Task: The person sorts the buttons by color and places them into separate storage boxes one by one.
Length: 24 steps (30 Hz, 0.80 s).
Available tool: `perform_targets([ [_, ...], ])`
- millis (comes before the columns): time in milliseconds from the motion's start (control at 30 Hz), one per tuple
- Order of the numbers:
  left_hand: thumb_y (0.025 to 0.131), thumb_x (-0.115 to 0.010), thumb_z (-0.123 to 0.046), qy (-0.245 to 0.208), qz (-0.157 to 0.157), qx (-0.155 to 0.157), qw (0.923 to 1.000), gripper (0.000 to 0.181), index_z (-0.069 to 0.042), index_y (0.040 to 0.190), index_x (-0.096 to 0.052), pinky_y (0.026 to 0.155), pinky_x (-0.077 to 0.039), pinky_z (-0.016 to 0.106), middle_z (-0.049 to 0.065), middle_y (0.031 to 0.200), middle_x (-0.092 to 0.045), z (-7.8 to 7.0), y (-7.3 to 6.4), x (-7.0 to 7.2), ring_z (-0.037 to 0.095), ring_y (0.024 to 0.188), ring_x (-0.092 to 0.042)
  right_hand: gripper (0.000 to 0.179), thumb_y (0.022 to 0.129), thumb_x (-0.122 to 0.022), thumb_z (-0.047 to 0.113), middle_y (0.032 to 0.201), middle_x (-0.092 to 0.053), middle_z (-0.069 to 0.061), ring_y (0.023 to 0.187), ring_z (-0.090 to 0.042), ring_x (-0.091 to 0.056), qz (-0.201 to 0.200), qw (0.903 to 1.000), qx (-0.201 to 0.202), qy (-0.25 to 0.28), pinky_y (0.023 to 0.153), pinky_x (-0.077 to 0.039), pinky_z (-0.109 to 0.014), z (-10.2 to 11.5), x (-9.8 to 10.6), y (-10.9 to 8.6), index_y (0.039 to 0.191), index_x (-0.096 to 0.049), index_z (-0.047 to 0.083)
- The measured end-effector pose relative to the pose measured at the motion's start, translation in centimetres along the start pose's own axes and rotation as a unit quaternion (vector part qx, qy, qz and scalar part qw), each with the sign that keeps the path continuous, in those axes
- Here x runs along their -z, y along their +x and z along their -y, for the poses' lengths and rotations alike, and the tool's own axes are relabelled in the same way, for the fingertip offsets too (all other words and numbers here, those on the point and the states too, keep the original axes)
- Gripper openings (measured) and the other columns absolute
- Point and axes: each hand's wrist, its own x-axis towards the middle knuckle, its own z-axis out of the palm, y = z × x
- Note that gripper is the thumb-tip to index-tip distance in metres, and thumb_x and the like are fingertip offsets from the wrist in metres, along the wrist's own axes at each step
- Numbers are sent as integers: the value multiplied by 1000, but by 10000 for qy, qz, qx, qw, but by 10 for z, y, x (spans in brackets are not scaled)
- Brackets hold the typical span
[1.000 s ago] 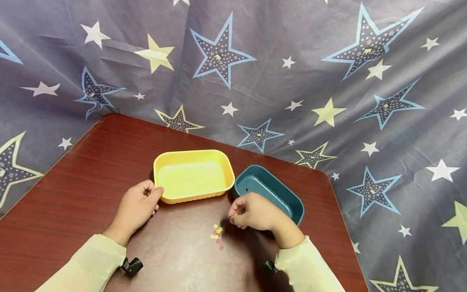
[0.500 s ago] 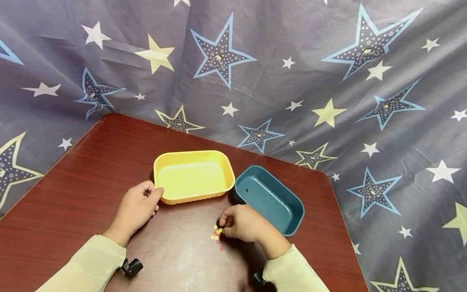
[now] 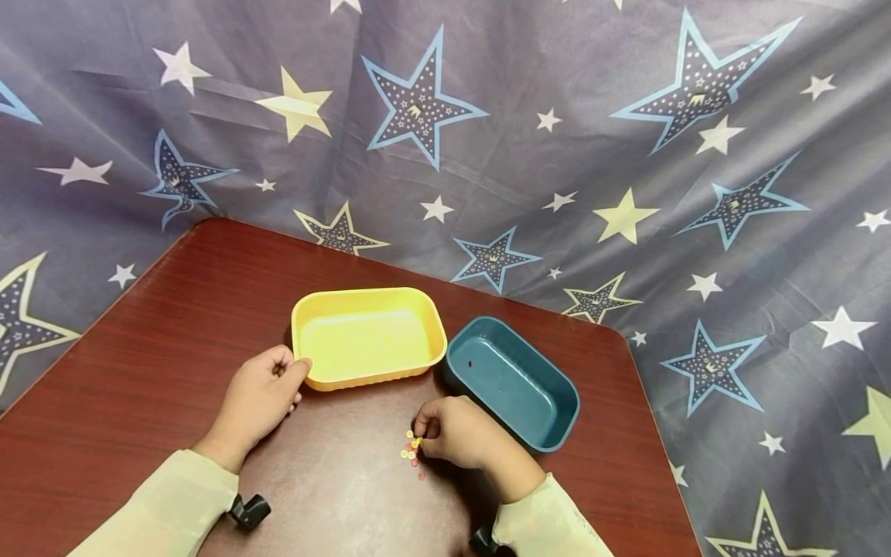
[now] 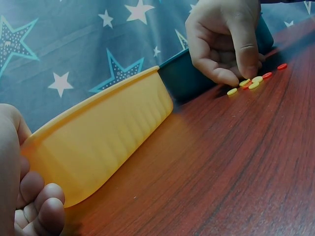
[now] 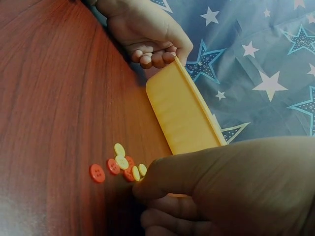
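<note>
My left hand (image 3: 261, 398) grips the near left corner of a yellow plastic tray (image 3: 376, 377), thumb over its rim. In the left wrist view its curled fingers (image 4: 49, 211) lie against the tray's outer wall. A small pile of yellow and red buttons (image 3: 411, 455) lies on the table. My right hand (image 3: 462, 437) is down at the right side of this pile. Its thumb and forefinger pinch a yellow button (image 5: 136, 173), which stands tilted beside the thumb tip. Several red buttons (image 5: 97, 173) lie flat nearby; the fingers partly hide the pile's edge.
A teal tray (image 3: 567, 422) stands right of the yellow one, with a small dark red piece (image 3: 469, 363) inside. Both trays sit on a reddish-brown wooden table (image 3: 230, 286). Behind hangs a grey curtain (image 3: 515, 178) with stars.
My right hand has moved left and down from beside the teal tray to the buttons, uncovering more of that tray. My left hand keeps its grip on the yellow tray.
</note>
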Motion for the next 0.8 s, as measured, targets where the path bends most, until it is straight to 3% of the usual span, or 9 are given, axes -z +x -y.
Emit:
perform_targets([
  [400,104,-61,-49,0,5,36,10000,41,-16,81,-53,47,-49,34,7,66,-68,0,1,0,22,54,-65,20,74,-83,13,64,-57,18,62,2,-52,17,9997,-228,91,59,-44,-17,1,-1,1,76,-67,24],
  [800,104,-61,-47,51,10,-6,10000,40,-16,81,-53,46,-49,34,6,66,-68,-1,1,1,21,53,-64,26,71,-84,16,64,-53,18,61,0,-49,-304,9995,-86,-27,55,-40,-17,4,-3,-3,72,-60,26],
])
